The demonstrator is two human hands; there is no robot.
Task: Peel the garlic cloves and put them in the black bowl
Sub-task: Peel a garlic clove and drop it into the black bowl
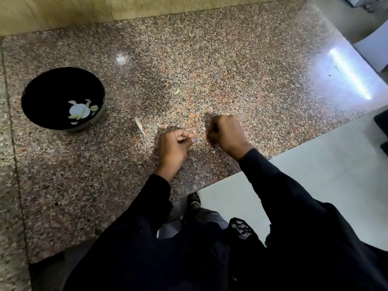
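Observation:
The black bowl point(31, 89) stands on the granite counter at the left. Inside it lie a white garlic bulb point(79, 110) and a few pale cloves or skins around it. My left hand point(175, 147) hovers low over the counter near its front edge, thumb and forefinger pinching a thin pale sliver of garlic point(190, 137). A hand's width to the right, my right hand point(227, 131) is curled into a fist with its knuckles up. Whatever its fingers enclose is hidden.
Two loose bits of garlic skin lie on the speckled counter point(210, 59): a long one point(139, 126) between bowl and left hand, a small one point(176, 91) farther back. A wall runs along the back. The counter's edge drops to a white floor point(315, 175) on the right.

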